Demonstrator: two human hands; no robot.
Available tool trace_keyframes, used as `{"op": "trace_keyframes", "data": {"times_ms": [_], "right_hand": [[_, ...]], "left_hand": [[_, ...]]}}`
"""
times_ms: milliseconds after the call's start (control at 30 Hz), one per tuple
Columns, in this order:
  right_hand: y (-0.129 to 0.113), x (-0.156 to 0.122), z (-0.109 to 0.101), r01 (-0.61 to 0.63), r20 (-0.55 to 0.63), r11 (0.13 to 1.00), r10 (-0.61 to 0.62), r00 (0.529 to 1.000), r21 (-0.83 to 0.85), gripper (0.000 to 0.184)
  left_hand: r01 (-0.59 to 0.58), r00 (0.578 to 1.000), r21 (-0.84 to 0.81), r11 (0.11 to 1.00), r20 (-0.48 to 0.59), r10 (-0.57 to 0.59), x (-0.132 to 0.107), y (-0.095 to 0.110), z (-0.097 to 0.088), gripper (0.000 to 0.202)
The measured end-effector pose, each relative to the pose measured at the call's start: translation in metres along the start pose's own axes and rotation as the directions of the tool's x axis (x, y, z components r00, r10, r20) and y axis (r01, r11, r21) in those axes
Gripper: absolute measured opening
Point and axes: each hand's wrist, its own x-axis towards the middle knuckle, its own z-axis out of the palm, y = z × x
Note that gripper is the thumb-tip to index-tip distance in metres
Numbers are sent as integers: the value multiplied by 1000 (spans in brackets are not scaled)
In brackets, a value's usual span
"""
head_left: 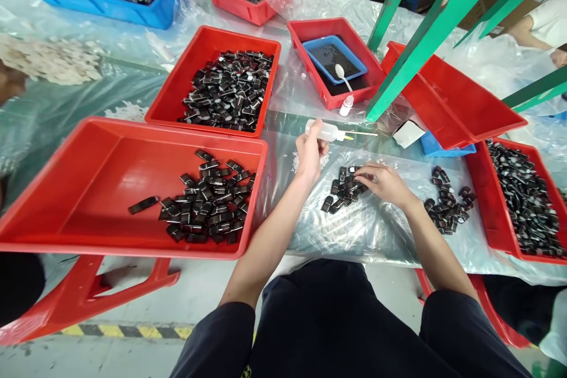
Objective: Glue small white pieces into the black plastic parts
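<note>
My left hand (309,155) is wrapped round a translucent squeeze bottle (326,131), which lies nearly level with its thin nozzle pointing right. Thumb and fingertips of my right hand (386,184) pinch a small black part (354,169) with a pale end, at the top of a small pile of black parts (341,194). What the parts are I cannot make out. A second heap of black parts (448,204) lies on the plastic sheet to the right of my right hand.
Red bins with black parts stand at the left (101,189), behind it (212,38) and at the right (482,195). A small dropper bottle (346,106) stands by a red bin (328,100) holding a blue tray (308,50). Green posts (410,50) rise ahead. Other people sit nearby.
</note>
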Motion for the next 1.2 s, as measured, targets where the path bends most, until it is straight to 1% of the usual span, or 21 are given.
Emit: {"op": "trace_keyframes", "data": {"times_ms": [67, 167, 233, 267, 333, 400, 433, 500, 567, 600, 667, 767, 833, 1000, 1133, 1200], "right_hand": [[3, -4, -5, -13, -30, 1000, 13, 999, -9, 37], [16, -15, -19, -74, -114, 996, 68, 991, -50, 39], [28, -28, -33, -154, -168, 982, 135, 977, -106, 39], [36, -35, -41, -215, -194, 966, 186, 963, -143, 37], [52, -55, -59, -374, -241, 900, 320, 916, -224, 34], [69, -78, -78, -519, -291, 805, 443, 848, -287, 33], [78, -89, -87, -567, -318, 766, 480, 818, -302, 33], [96, -111, -101, -610, -363, 730, 503, 785, -307, 34], [111, -126, -108, -631, -379, 713, 518, 767, -304, 39], [117, -131, -109, -634, -363, 711, 528, 767, -305, 42], [123, -135, -108, -614, -303, 724, 536, 788, -316, 48], [123, -129, -100, -547, -224, 762, 499, 837, -347, 52], [121, -120, -95, -522, -209, 768, 479, 852, -371, 53], [121, -104, -90, -528, -173, 753, 503, 846, -393, 47], [123, -102, -89, -531, -189, 746, 500, 845, -401, 40], [122, -103, -88, -545, -200, 733, 510, 836, -407, 39]], "left_hand": [[-4, 1000, -2, 1000, -2, 4, 0, 0, 0, 63], [-11, 1000, -15, 1000, 3, 11, 1, 0, -1, 63], [-7, 1000, -19, 1000, -1, 7, 1, 1, -1, 61], [-5, 1000, -21, 1000, -5, 5, 1, 1, -1, 61], [-1, 1000, -23, 1000, -7, 1, 1, 2, -1, 59], [6, 1000, -22, 1000, -9, -6, 0, 3, 0, 57], [12, 1000, -18, 1000, -11, -12, 0, 3, 0, 57], [23, 1000, -9, 1000, -14, -23, -1, 4, 1, 56], [28, 1000, -4, 1000, -13, -28, -2, 5, 2, 56], [28, 1000, -2, 1000, -12, -28, -2, 5, 2, 56], [26, 1000, 4, 1000, -7, -26, -3, 5, 3, 57], [25, 1000, 17, 1000, -6, -25, -3, 4, 3, 57], [26, 1000, 24, 999, -7, -26, -3, 4, 3, 57], [18, 1000, 20, 1000, -3, -18, -2, 4, 3, 60], [17, 1000, 11, 1000, -4, -16, -2, 4, 3, 60], [17, 1000, 2, 1000, -2, -17, -2, 4, 3, 59]]}}
